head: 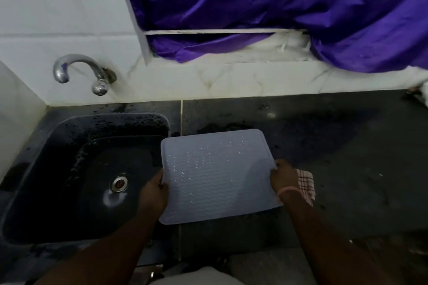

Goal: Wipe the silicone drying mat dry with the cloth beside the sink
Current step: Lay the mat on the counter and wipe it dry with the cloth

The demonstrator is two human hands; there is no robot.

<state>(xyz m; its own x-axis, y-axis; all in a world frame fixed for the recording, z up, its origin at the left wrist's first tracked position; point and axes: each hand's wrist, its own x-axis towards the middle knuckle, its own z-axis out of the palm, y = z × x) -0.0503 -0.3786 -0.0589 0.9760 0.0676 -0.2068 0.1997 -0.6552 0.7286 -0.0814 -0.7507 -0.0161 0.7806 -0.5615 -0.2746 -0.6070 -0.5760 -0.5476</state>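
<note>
Dark table (324, 169) w/ black sink (69, 169) at left. Your mat (215, 176), wet w/ droplets, sits at the sink's right edge. Left hand (154, 192) & right hand (283, 179) fingers pinch its sides. Checked cloth (306, 184) lies just behind your right wrist.

I see a dark stone counter (324, 146), wet in patches, with a black sink (69, 169) set in its left part, and a checked cloth (306, 183) lying right of centre.
</note>
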